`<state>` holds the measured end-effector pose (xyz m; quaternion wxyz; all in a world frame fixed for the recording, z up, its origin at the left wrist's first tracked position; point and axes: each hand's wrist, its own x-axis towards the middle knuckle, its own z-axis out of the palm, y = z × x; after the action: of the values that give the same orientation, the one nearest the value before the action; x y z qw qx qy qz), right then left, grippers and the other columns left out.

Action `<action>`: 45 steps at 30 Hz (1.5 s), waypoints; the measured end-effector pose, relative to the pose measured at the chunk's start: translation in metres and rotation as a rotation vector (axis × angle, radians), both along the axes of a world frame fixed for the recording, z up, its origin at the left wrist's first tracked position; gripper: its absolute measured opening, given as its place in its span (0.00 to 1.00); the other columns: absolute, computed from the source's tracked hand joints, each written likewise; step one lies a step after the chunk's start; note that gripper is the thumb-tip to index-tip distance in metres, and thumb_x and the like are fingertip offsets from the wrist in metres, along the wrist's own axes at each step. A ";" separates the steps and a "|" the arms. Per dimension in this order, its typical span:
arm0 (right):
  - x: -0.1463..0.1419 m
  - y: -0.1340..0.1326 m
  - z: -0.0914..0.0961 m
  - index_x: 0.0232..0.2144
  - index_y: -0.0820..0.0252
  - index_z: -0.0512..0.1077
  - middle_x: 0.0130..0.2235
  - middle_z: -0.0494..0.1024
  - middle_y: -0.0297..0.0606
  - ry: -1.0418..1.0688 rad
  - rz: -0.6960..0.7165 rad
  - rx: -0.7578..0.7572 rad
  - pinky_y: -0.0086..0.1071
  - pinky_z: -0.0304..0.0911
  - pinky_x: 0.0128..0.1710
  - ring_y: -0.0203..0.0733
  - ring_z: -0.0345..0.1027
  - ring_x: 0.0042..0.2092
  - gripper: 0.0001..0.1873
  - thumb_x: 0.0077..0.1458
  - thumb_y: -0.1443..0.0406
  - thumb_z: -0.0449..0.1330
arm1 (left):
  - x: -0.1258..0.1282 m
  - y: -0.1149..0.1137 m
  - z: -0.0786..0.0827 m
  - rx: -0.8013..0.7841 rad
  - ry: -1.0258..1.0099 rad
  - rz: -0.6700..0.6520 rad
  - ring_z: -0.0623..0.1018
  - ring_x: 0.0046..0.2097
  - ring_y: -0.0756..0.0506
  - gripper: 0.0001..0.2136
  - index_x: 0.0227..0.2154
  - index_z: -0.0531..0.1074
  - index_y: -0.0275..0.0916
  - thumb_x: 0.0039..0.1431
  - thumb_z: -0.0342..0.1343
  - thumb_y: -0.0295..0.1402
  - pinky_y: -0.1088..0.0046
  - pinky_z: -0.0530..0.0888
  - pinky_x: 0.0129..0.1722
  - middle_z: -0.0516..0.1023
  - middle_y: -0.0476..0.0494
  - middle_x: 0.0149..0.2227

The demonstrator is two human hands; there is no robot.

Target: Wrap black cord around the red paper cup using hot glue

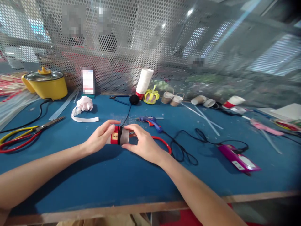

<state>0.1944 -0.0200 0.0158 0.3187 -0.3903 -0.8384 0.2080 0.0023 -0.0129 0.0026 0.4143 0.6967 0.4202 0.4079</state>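
Note:
A red and white paper cup [114, 137] lies on its side between my hands, just above the table. Black yarn [120, 135] is wound in a band around its middle. From that band a strand runs back to a black yarn ball [134, 99]. My left hand [101, 137] is closed around the cup's red end. At the pale end, my right hand [142, 142] grips with the thumb below and fingers above. Behind my right hand, a tool with a red handle [167, 145] is partly hidden.
A blue glue gun [152, 122] lies behind my right hand, its cord trailing to a purple power strip [238, 158]. Long pliers [35, 131] and a white ribbon [84, 106] are at left. Stacked cups [145, 80] and a yellow pot [48, 84] stand before the perforated metal screen [122, 62].

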 end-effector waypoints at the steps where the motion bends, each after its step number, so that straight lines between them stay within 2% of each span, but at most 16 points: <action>1: -0.001 0.000 -0.001 0.45 0.57 0.62 0.46 0.68 0.41 -0.015 0.001 0.007 0.40 0.64 0.47 0.43 0.65 0.47 0.26 0.42 0.67 0.64 | 0.000 0.001 0.000 0.009 0.022 -0.003 0.72 0.37 0.49 0.17 0.44 0.65 0.37 0.61 0.39 0.40 0.73 0.69 0.39 0.72 0.46 0.36; 5: -0.003 0.001 -0.005 0.44 0.59 0.61 0.46 0.67 0.42 -0.042 -0.001 -0.018 0.39 0.63 0.48 0.43 0.65 0.48 0.26 0.42 0.68 0.65 | -0.002 0.002 -0.001 0.051 0.108 -0.020 0.71 0.37 0.49 0.16 0.40 0.67 0.37 0.61 0.39 0.39 0.73 0.68 0.39 0.73 0.46 0.36; 10: -0.002 0.002 -0.007 0.43 0.59 0.62 0.45 0.69 0.43 -0.049 0.002 -0.027 0.40 0.64 0.46 0.44 0.66 0.46 0.25 0.42 0.64 0.65 | -0.001 0.000 -0.004 0.079 0.182 0.094 0.69 0.30 0.50 0.14 0.36 0.65 0.37 0.60 0.39 0.40 0.75 0.67 0.31 0.70 0.50 0.27; 13: -0.002 0.004 -0.005 0.42 0.60 0.65 0.44 0.70 0.43 0.018 0.028 0.033 0.39 0.63 0.47 0.43 0.66 0.46 0.19 0.47 0.61 0.62 | 0.001 -0.001 -0.005 0.065 0.177 0.107 0.68 0.28 0.51 0.13 0.34 0.64 0.37 0.60 0.39 0.39 0.75 0.66 0.29 0.69 0.50 0.26; 16: -0.005 0.005 -0.005 0.38 0.60 0.69 0.41 0.72 0.42 0.109 0.041 0.100 0.36 0.62 0.46 0.40 0.66 0.44 0.12 0.50 0.64 0.60 | 0.003 -0.003 -0.005 0.067 0.187 0.089 0.68 0.27 0.51 0.11 0.34 0.63 0.37 0.60 0.40 0.38 0.76 0.66 0.28 0.69 0.50 0.25; 21: -0.012 0.005 -0.013 0.28 0.59 0.71 0.34 0.73 0.38 0.175 -0.023 0.125 0.33 0.64 0.41 0.38 0.67 0.38 0.01 0.50 0.67 0.59 | 0.006 -0.006 -0.006 0.070 0.197 0.062 0.69 0.28 0.52 0.10 0.34 0.63 0.37 0.60 0.40 0.37 0.77 0.66 0.28 0.71 0.50 0.27; 27: -0.009 0.009 -0.014 0.26 0.60 0.65 0.31 0.71 0.38 0.148 -0.128 0.128 0.33 0.62 0.37 0.38 0.65 0.35 0.06 0.55 0.66 0.53 | 0.006 -0.005 -0.007 0.067 0.229 0.058 0.69 0.27 0.52 0.10 0.33 0.63 0.38 0.59 0.40 0.37 0.77 0.66 0.27 0.70 0.51 0.26; 32: 0.003 0.012 -0.006 0.28 0.60 0.62 0.29 0.71 0.37 0.246 -0.282 0.022 0.32 0.62 0.34 0.38 0.66 0.32 0.08 0.57 0.62 0.50 | 0.005 -0.004 -0.007 0.040 0.226 0.071 0.69 0.28 0.51 0.11 0.33 0.64 0.37 0.60 0.40 0.38 0.76 0.66 0.29 0.71 0.50 0.27; 34: 0.005 0.010 -0.002 0.28 0.59 0.63 0.30 0.71 0.37 0.255 -0.258 0.005 0.31 0.62 0.34 0.37 0.66 0.32 0.09 0.57 0.62 0.49 | 0.006 -0.004 -0.008 0.033 0.221 0.069 0.69 0.28 0.51 0.11 0.33 0.64 0.37 0.60 0.40 0.38 0.76 0.66 0.29 0.71 0.49 0.27; 39: -0.001 0.006 -0.003 0.28 0.59 0.68 0.33 0.72 0.39 0.121 -0.065 0.067 0.33 0.63 0.39 0.38 0.67 0.38 0.09 0.57 0.63 0.51 | 0.006 -0.004 -0.009 0.048 0.206 0.072 0.69 0.28 0.51 0.11 0.33 0.63 0.37 0.60 0.40 0.38 0.76 0.66 0.28 0.70 0.50 0.26; 43: -0.009 0.003 -0.015 0.30 0.58 0.70 0.35 0.73 0.39 0.060 -0.042 0.167 0.35 0.63 0.41 0.40 0.66 0.40 0.04 0.52 0.64 0.57 | 0.007 -0.004 -0.008 0.046 0.206 0.071 0.69 0.28 0.52 0.11 0.33 0.63 0.37 0.60 0.40 0.38 0.76 0.67 0.29 0.70 0.50 0.27; 45: -0.012 0.001 -0.018 0.28 0.58 0.69 0.34 0.74 0.39 -0.004 -0.037 0.257 0.36 0.62 0.40 0.41 0.65 0.39 0.04 0.53 0.64 0.57 | 0.006 -0.005 -0.008 0.041 0.208 0.069 0.69 0.28 0.52 0.11 0.33 0.63 0.37 0.60 0.40 0.38 0.76 0.67 0.29 0.70 0.50 0.27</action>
<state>0.1824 -0.0192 -0.0023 0.3682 -0.3620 -0.8514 0.0920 0.0087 -0.0175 -0.0056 0.3399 0.7287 0.4762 0.3559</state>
